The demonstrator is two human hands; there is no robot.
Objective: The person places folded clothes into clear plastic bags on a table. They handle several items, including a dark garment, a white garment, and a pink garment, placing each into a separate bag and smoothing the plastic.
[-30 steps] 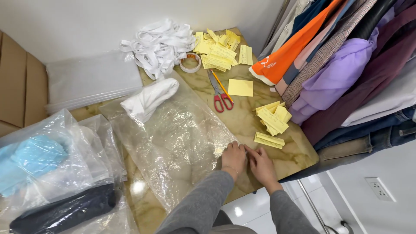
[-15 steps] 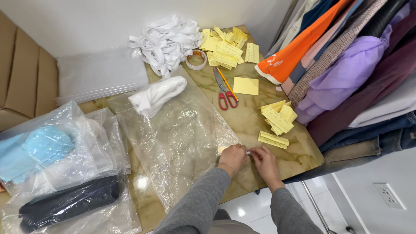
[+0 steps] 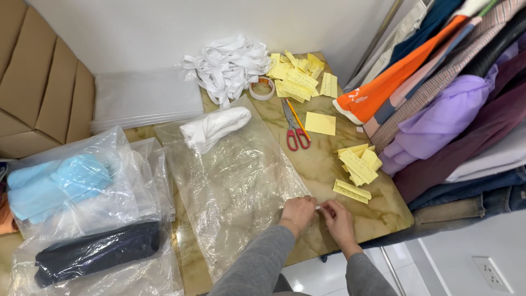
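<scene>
A large clear plastic bag lies flat on the marble-look table, with a rolled white garment at its far end. My left hand pinches the bag's near right edge. My right hand sits right beside it, fingertips meeting the left hand's over a small pale strip at that edge. Both arms wear grey sleeves.
Red-handled scissors, a tape roll, a heap of white straps and yellow paper slips lie on the table. Bagged blue and dark garments sit at left. Hanging clothes crowd the right; cardboard boxes stand far left.
The view has shifted a little, so everything sits further right and lower. My hands have stayed together at the bag's near right edge, fingertips closing on the pale strip.
</scene>
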